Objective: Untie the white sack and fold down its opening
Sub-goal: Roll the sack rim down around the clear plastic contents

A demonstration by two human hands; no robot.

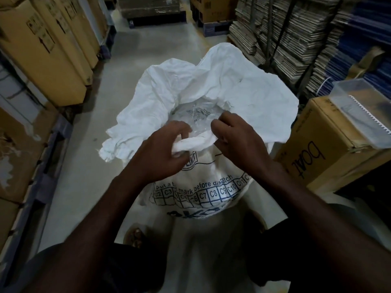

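The white sack (211, 98) is standing on the floor at the centre of the frame, its mouth already gaping and the loose cloth flaring toward the upper right and middle left. Both hands are working the near rim just below centre: the left hand (160, 153) is curling its fingers round a rolled bunch of the cloth, and the right hand (237, 140) is pinching the same roll from the right — so each is gripping fabric, neither is lying flat.

The sack is looking like thin woven plastic cloth — light, limp, creasing sharply and probably a little slick, so a pinch near the hem is likely to be holding better than a flat palm. A clear plastic liner (198, 119) is showing inside the opening; it may be catching in the fold. The body below, printed with blue lettering, is looking full and heavy, likely steady enough to fold against.

A brown carton (330, 142) is sitting at the right, close beside the sack.
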